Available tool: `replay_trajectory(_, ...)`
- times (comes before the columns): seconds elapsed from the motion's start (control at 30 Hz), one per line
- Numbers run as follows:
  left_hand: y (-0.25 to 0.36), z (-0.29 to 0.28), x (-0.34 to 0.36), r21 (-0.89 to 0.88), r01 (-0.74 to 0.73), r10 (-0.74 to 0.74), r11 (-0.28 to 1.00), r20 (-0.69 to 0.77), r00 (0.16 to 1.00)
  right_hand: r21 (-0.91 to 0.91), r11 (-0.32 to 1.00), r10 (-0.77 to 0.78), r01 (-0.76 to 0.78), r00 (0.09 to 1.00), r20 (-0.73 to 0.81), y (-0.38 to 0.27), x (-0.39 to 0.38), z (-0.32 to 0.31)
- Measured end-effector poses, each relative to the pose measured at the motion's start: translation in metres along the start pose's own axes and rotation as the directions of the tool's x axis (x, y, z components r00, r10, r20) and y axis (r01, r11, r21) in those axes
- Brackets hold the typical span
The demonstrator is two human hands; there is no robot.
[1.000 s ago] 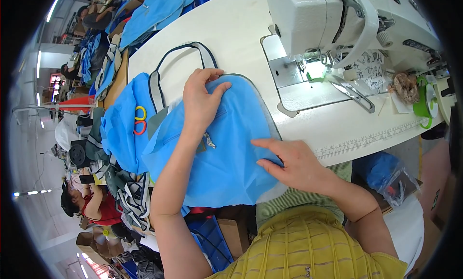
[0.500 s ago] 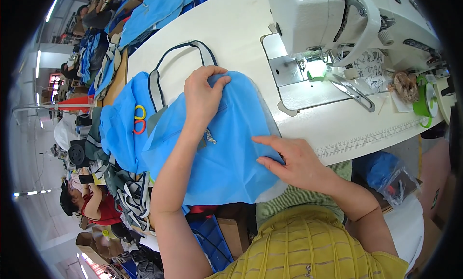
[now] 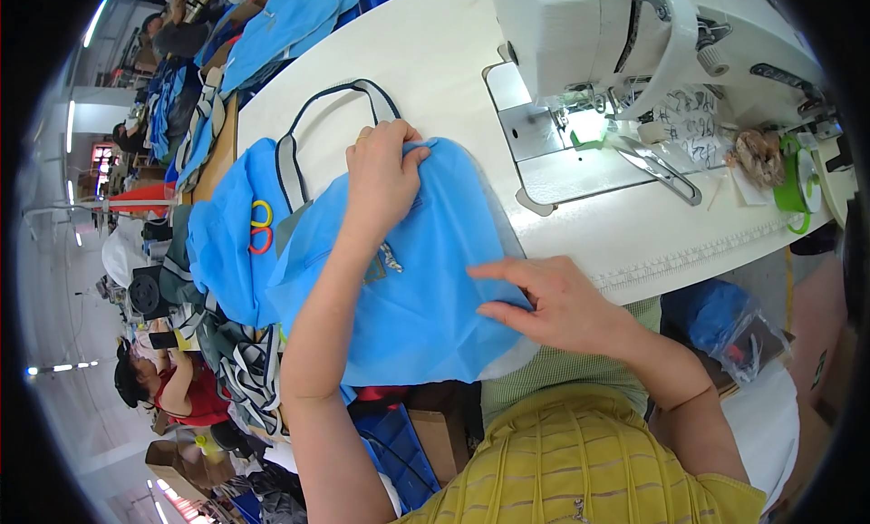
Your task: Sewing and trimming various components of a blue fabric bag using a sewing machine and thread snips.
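My left hand (image 3: 382, 170) pinches the upper edge of a thin blue fabric piece (image 3: 449, 334) with a pale border, lying near the table's front edge. My right hand (image 3: 553, 302) rests on that piece's right part, thumb and forefinger spread apart. A small patterned zipper pull (image 3: 390, 257) shows between my hands. Behind the piece, a striped looped strap (image 3: 326, 96) lies on the white table (image 3: 453, 43). To the left, blue fabric (image 3: 217, 261) carries scissors with yellow and red handles (image 3: 261, 227).
A white sewing machine (image 3: 566, 39) stands at the back right, with metal thread snips (image 3: 671, 184) and a green mug (image 3: 788, 184). Blue pieces (image 3: 276, 21) are piled at the back left. Bundled straps (image 3: 249, 379) hang at left. A co-worker in red (image 3: 177, 397) is behind them.
My left hand has crept slightly upward with the fabric's top edge. My right thumb sits a little lower and farther from the forefinger than half a second ago.
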State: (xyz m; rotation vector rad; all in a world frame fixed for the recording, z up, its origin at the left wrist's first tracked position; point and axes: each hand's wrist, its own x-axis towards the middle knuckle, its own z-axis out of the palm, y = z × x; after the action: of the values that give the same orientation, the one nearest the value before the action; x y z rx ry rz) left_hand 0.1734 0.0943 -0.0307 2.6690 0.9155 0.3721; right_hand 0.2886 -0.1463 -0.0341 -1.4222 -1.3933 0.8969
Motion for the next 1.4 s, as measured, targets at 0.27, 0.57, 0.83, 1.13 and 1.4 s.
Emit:
replay_trajectory(0.27, 0.053, 0.012, -0.028, -0.259, -0.097, 0.071, 0.961, -0.107, 0.992, -0.275, 0.959, -0.198, 0.069, 0.859, -0.473, 0.021, 0.037, -0.036)
replay_trajectory(0.57, 0.068, 0.021, -0.015, -0.451, -0.123, 0.084, 0.884, -0.105, 0.991, 0.197, 0.966, 0.227, -0.166, 0.911, -0.344, 0.046, 0.053, -0.038)
replay_trajectory(0.83, 0.063, 0.024, -0.003, -0.586, 0.054, -0.003, 0.808, 0.088, 0.996, 0.141, 0.977, 0.201, -0.159, 0.909, -0.366, 0.047, 0.056, -0.040)
replay_trajectory(1.13, 0.062, 0.027, -0.001, -0.709, 0.126, -0.056, 0.694, 0.121, 0.991, 0.121, 0.985, 0.163, -0.125, 0.908, -0.385, 0.051, 0.057, -0.038)
replay_trajectory(1.4, 0.062, 0.032, 0.000, -0.665, 0.064, -0.050, 0.744, 0.039, 0.998, 0.180, 0.975, 0.188, -0.128, 0.908, -0.373, 0.038, 0.048, -0.042)
